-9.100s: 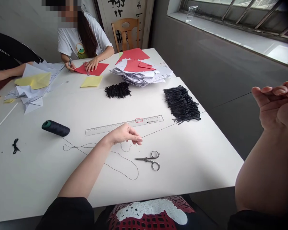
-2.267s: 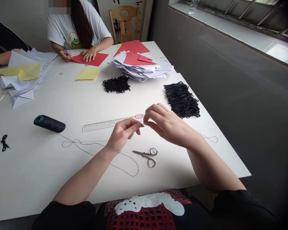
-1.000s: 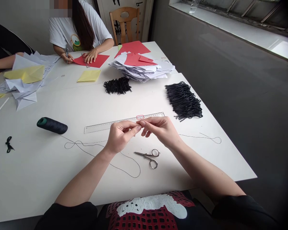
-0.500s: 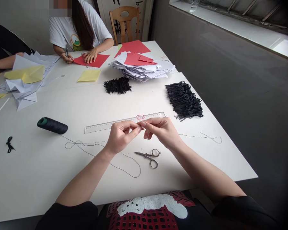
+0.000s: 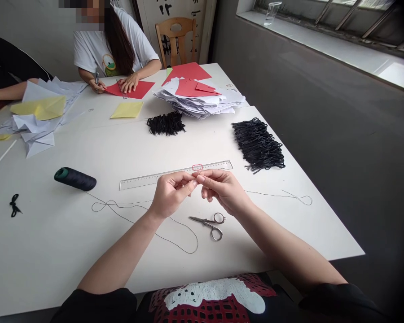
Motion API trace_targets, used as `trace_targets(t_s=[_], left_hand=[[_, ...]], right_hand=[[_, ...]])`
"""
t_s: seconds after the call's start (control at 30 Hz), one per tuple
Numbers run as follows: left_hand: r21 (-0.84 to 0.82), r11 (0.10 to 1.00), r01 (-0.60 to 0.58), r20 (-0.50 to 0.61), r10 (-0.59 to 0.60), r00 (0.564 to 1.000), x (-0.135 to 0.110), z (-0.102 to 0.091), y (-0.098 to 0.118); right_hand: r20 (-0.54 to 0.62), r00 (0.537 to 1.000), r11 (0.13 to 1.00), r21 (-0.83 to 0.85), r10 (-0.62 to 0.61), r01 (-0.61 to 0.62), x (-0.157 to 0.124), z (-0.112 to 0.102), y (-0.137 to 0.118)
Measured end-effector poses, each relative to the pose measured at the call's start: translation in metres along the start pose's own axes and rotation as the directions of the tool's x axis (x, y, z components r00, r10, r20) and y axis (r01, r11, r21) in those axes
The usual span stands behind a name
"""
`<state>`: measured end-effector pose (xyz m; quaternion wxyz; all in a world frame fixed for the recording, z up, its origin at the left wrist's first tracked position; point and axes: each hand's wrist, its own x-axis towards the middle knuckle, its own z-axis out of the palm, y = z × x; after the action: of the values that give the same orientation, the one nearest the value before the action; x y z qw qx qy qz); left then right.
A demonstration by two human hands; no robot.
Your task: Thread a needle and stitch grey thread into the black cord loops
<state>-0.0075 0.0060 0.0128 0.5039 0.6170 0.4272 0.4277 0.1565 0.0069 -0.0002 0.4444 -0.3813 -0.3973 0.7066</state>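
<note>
My left hand [image 5: 170,196] and my right hand [image 5: 226,189] meet at their fingertips over the near edge of a clear ruler [image 5: 139,182]. Both are closed in a pinch on a thin dark thread [image 5: 263,193]; the pinched bit is hidden between the fingers. On the left the thread runs in loose loops to a dark spool [image 5: 76,179] lying on its side. To the right its tail ends in a small loop. Small metal scissors [image 5: 207,221] lie partly spread below my hands.
Bundles of black looped cords [image 5: 258,146] lie at the right, with a smaller black pile [image 5: 166,124] beyond the ruler. A black knotted cord [image 5: 15,206] is far left. Paper stacks [image 5: 202,105] stand farther back. Across the table [image 5: 54,251], a person holds a pen over red paper [image 5: 139,89].
My fingertips have drawn slightly closer together, and both hands stay pinched. The whole view has shifted slightly; the scissors, ruler and spool keep their places on the table.
</note>
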Motion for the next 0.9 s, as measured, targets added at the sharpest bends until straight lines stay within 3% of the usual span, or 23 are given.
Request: trace_targets(t_s=[0.23, 0.43, 0.53, 0.67, 0.77, 0.9], left_hand=[[-0.019, 0.999, 0.036, 0.037, -0.035, 0.999, -0.001, 0.000, -0.001], [-0.056, 0.994, 0.095, 0.074, -0.091, 0.993, -0.001, 0.001, -0.002], [-0.118, 0.967, 0.227, 0.112, -0.214, 0.970, 0.002, -0.002, -0.003], [-0.136, 0.891, 0.433, 0.196, -0.404, 0.893, 0.007, -0.020, 0.001], [-0.088, 0.867, 0.490, 0.186, -0.469, 0.863, 0.008, -0.040, 0.011], [-0.036, 0.865, 0.500, 0.148, -0.490, 0.859, 0.002, -0.062, 0.018]], right_hand=[[-0.010, 0.999, 0.998, 0.045, 0.052, -0.051, 0.001, 0.000, -0.002], [0.004, 1.000, 0.999, 0.046, 0.002, -0.002, 0.001, -0.002, 0.000], [-0.007, 1.000, 0.991, 0.134, 0.007, -0.006, 0.002, -0.003, -0.003], [-0.116, 0.993, 0.970, 0.244, 0.023, 0.006, 0.005, -0.014, -0.012], [-0.295, 0.950, 0.948, 0.264, -0.097, 0.179, 0.006, -0.031, -0.021], [-0.532, 0.811, 0.896, 0.195, -0.245, 0.398, 0.005, -0.062, -0.035]])
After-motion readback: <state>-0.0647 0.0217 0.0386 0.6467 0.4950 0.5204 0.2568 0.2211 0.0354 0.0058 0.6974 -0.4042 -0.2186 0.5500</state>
